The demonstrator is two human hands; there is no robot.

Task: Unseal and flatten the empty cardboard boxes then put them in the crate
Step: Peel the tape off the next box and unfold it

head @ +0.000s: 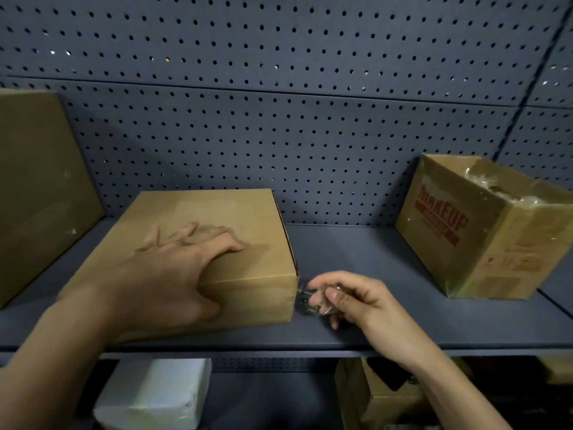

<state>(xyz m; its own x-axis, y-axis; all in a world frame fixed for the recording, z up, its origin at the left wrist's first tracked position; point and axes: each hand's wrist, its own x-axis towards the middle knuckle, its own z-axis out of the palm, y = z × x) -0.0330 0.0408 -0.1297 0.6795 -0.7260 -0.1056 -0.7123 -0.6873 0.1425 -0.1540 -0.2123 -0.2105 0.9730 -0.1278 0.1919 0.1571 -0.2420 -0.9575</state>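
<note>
The step in hand is judged to be the unsealing of the closed brown box (223, 212), which lies flat on the shelf (356, 252) in front of the pegboard (279, 135). The box is best held steady from above while the seam at its front right corner is worked, so that it is not pushed back or turned on the shelf. Only the seal should be cut or peeled, and the board left untorn, so that the box can be folded flat afterwards.

The left hand (173, 268) is laid on the lid with its fingers spread and nearly straight, the palm lapped over the front edge. The right hand (356, 302) is held just beside the front right corner, its fingers (336, 297) pinched round a small shiny thing (305, 301); what this thing is cannot be told. It is close to the corner, but contact cannot be confirmed. No crate is seen.
</note>
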